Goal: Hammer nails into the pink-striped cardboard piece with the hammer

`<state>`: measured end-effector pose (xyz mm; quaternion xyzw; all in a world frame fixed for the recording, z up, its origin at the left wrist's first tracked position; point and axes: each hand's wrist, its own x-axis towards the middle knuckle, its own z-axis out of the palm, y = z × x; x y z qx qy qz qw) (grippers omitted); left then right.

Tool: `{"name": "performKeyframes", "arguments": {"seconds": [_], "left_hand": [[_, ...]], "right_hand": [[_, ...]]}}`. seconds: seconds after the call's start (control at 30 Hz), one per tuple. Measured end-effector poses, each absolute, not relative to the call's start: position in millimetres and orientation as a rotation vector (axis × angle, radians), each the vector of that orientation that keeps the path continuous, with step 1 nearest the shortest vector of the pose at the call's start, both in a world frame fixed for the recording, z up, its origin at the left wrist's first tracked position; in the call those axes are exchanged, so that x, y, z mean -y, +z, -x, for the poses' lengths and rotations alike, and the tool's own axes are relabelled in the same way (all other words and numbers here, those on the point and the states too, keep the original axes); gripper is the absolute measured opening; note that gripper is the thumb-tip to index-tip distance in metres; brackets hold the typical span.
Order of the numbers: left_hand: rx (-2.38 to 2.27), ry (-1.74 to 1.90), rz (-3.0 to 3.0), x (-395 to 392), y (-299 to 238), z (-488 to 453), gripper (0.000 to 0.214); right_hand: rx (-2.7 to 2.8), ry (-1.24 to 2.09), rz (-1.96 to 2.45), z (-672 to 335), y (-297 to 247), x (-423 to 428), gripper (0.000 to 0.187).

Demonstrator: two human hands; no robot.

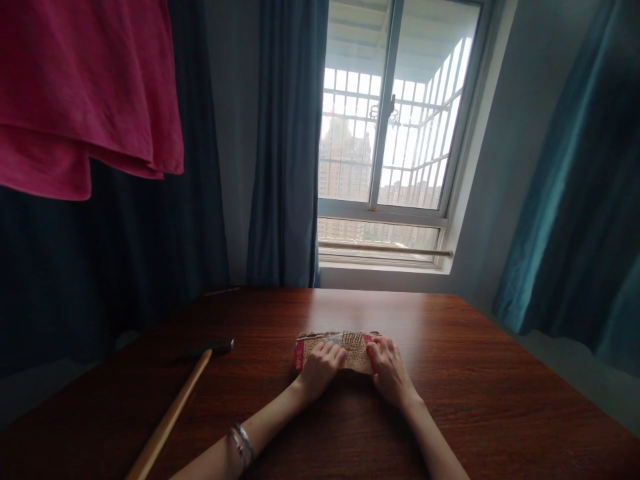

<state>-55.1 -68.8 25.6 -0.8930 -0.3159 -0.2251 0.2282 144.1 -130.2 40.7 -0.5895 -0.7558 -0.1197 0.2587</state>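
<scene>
A worn tan block (357,358) with red ends lies on the brown table, its face dotted with many small dark marks. Several thin dark nail-like pieces (353,337) stand in a row along its far side. My left hand (324,360) rests with curled fingers on the left part of the block. At the right end, my right hand (389,365) has its fingers bent over the red edge. Both hands' fingertips are partly hidden. A hammer (175,407) with a wooden handle and dark head lies left of my left arm, apart from both hands.
The glossy wooden table (475,387) reaches back to the wall below a barred window (383,207). Blue curtains (283,147) hang on both sides. A pink cloth (95,93) hangs at upper left. A thin rod (385,249) crosses the lower window.
</scene>
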Motion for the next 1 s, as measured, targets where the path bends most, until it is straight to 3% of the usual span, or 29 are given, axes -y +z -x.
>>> {"name": "performKeyframes", "arguments": {"seconds": [0.23,0.57,0.8,1.0], "left_hand": [[0.992,-0.561,2.539,70.6,31.0,57.8,0.013],[1.024,-0.375,2.613,75.0,35.2,56.4,0.016],[1.006,-0.405,2.614,73.9,33.8,57.1,0.017],[0.959,-0.477,2.585,72.9,31.7,58.3,0.015]], "right_hand": [[1.999,-0.342,1.611,-144.7,37.2,126.1,0.029],[2.032,-0.291,1.634,-147.6,31.0,121.0,0.022],[2.039,-0.212,1.655,-145.0,32.2,122.7,0.035],[1.900,0.090,1.402,-154.1,32.7,123.2,0.049]]}}
